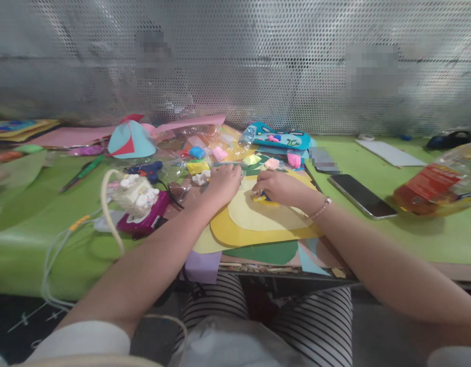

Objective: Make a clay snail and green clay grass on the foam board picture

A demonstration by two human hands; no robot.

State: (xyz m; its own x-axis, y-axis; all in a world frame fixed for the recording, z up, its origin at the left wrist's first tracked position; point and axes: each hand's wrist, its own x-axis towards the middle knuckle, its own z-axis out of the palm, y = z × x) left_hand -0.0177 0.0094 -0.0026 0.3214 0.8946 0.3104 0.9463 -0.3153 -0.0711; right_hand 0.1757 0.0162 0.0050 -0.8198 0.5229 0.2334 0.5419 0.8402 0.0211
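My left hand (226, 182) rests at the far left edge of layered yellow card (266, 224), its fingers curled downward. What they hold, if anything, is hidden. Beside that hand lies a white clay-like lump (201, 177) with clear plastic around it. My right hand (283, 189) is over the pale yellow sheet, fingers pinched together at a small blue and yellow piece (260, 198). The hand covers part of this piece, and I cannot tell whether it is gripped or only touched. Small colored packets, including a yellow one (198, 167) and a pink one (294, 160), lie just beyond both hands.
On the left stand a purple power strip (146, 219) with a cable, a blue glue gun (147, 171) and green-handled scissors (82, 172). A phone (363, 196) and a bottle of amber liquid (434, 186) lie right. Behind are a blue decorated card (279, 136) and a perforated metal panel (235, 61).
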